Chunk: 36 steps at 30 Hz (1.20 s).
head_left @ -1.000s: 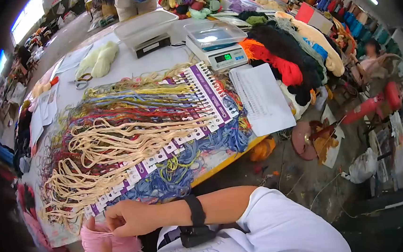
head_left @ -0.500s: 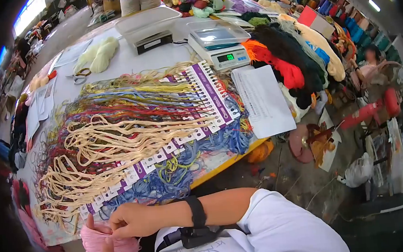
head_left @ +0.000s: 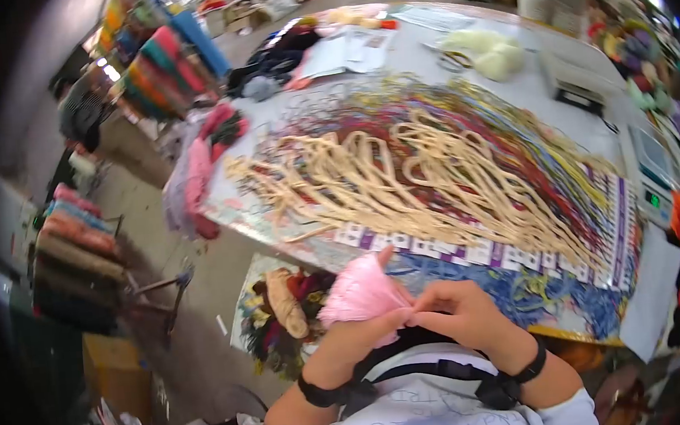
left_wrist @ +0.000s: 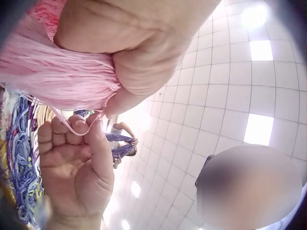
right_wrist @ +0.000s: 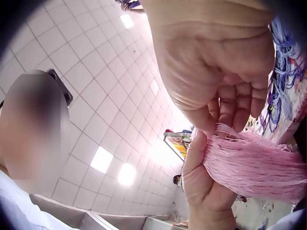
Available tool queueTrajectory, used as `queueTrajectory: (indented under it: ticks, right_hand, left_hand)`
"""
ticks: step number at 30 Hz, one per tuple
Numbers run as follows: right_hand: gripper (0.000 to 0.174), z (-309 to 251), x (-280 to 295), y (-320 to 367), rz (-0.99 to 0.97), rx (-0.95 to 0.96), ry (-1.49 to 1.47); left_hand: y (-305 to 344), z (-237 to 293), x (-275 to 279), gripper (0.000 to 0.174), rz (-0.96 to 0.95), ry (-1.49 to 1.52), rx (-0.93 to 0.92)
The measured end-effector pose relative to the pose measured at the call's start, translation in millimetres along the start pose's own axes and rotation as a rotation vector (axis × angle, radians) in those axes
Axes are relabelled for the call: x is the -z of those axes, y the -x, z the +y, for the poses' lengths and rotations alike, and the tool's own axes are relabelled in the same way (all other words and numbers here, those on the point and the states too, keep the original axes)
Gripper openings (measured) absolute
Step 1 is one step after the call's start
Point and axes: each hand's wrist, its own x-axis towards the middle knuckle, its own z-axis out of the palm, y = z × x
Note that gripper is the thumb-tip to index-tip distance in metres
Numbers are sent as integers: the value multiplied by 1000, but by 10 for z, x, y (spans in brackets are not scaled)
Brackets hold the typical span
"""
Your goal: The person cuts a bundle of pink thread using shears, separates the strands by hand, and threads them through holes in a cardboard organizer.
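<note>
A pink skein of yarn [head_left: 358, 291] hangs over my left hand [head_left: 359, 337] in front of my body, near the table's front edge. In the left wrist view, the fingers of that hand are curled round the pink strands [left_wrist: 62, 72], with the thumb at the skein's edge. My right hand [head_left: 469, 314] meets the left thumb and pinches a thin pink strand [left_wrist: 67, 123] drawn out of the skein. The right wrist view shows both thumb tips close together at the edge of the bundle [right_wrist: 254, 165].
Cream yarn lengths [head_left: 369, 182] lie over many-coloured threads on purple-and-white hole cards [head_left: 507, 257]. Blue threads [head_left: 481, 281] line the table's front edge. Scissors [head_left: 456, 61], a pale skein [head_left: 495, 55] and a scale [head_left: 653, 188] stand farther off. A yarn pile [head_left: 283, 305] sits below left.
My head view has swung left, bringing the floor and yarn racks on that side into sight. The pink skein stays in my hands, now raised a little and more in the middle of view.
</note>
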Motion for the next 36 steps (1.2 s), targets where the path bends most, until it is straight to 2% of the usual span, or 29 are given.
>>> queueTrajectory:
  ticks: [1,3,6,10,12,15,18,21,25,28,31,36]
  right_hand:
    - [13,-5,-8,-3,-38,6,1]
    - [12,-40,-27,-14,3,-82,-74]
    - [10,-55,-34,-54,5,-83,-46]
    - [10,-5,-39,-53,11,-59,-74]
    - [11,37,-33,-71,23,-76,-86]
    - [11,54,-23,-83,32,-92,-74]
    - [10,62,-5,-82,0,-86,-253]
    - [10,62,31,-73,-6,-102,-300]
    - [10,66,28,-57,2,-107,-333]
    - [9,-8,38,-42,15,-181,-258]
    - [10,-17,10,-25,34,-125,-162]
    - [9,-60,24,-29,37,-171,-143]
  left_hand:
    - [-6,4,2,84,-29,103,17]
    - [1,72,29,83,0,89,33]
    - [-12,104,36,82,9,-1,73]
    - [-49,93,69,80,13,28,102]
    - [-82,13,110,80,-66,148,102]
    - [-138,-58,100,76,-20,312,138]
    - [-187,-94,95,74,-30,387,163]
    - [-207,-126,66,74,-59,339,125]
    - [-201,-57,49,74,-19,296,186]
    - [-211,-81,63,73,-40,306,163]
    - [-207,-83,57,72,-26,334,172]
    - [-206,-64,62,71,-26,301,187]
